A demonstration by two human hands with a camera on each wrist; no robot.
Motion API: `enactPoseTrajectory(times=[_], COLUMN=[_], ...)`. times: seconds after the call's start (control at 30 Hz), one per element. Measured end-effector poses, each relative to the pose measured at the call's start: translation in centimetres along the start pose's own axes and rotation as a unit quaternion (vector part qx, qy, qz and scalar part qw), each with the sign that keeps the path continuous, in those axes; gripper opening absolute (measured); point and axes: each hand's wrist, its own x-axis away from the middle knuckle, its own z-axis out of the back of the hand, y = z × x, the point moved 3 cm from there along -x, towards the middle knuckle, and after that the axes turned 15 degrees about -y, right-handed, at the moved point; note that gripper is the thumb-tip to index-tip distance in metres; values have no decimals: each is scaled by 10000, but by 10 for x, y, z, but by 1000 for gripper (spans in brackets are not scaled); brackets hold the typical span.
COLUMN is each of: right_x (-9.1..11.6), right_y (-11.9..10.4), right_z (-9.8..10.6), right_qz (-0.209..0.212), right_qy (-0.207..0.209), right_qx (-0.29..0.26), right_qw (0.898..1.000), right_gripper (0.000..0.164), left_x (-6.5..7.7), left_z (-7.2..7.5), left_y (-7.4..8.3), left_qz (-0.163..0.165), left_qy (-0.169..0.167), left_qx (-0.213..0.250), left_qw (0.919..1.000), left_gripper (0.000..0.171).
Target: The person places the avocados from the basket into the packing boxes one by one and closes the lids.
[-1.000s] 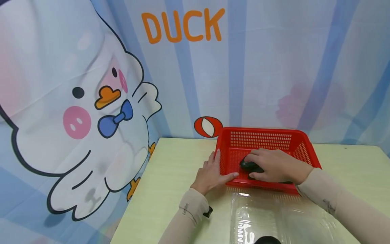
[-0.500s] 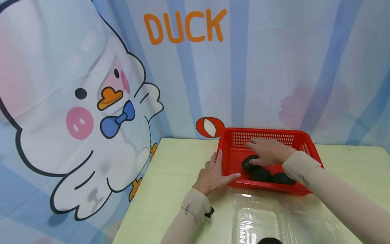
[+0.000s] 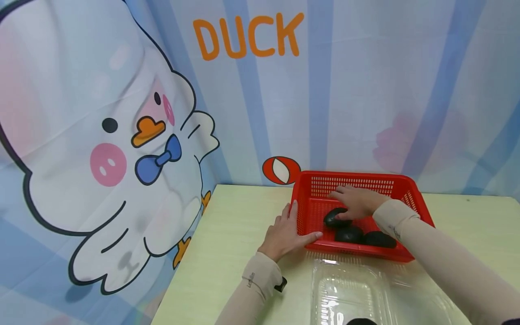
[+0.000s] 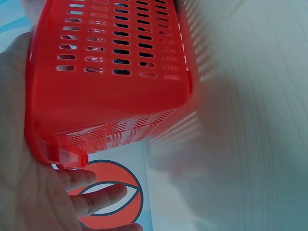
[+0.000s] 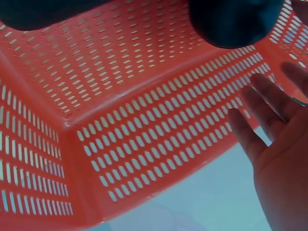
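A red plastic basket with slotted walls stands on the table. Inside are three smooth, dark, oval objects: one further left, one near the front wall and one to its right. My left hand rests on the basket's left front corner, its fingers straight along the side and its thumb over the front rim. In the left wrist view its fingers reach past the rim. My right hand hovers in the basket with fingers spread, thumb by the leftmost dark object; whether they touch is unclear.
A clear plastic clamshell container lies open in front of the basket. A black rounded thing shows at the bottom edge of the head view. Behind the pale table hangs a printed duck curtain.
My right hand has let go of the dark object that it gripped and moved up and back, uncovering the other two. My left hand stays on the basket. The head view has shifted slightly.
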Motion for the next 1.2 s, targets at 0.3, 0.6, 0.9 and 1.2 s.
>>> enactPoseTrajectory(times=[0.3,0.6,0.9,1.2], right_x=[-16,-28,-29,-32], right_y=[6,5,4,15], right_z=[-9,-15,-20,-31], right_qz=[74,285,-105,-235], right_qy=[29,135,-355,-552], right_qx=[-94,437,292,-36], right_qw=[9999,9985,9989,9982], right_gripper=[75,72,72,58], left_x=[0,0,-3,-1], left_z=[-1,-1,-3,-2], left_y=[0,0,-1,0], left_qz=[-8,3,27,-22], left_qy=[22,29,62,76], left_qx=[-3,-5,8,107], left_qw=[10000,10000,10000,9999], left_gripper=[115,115,115,116])
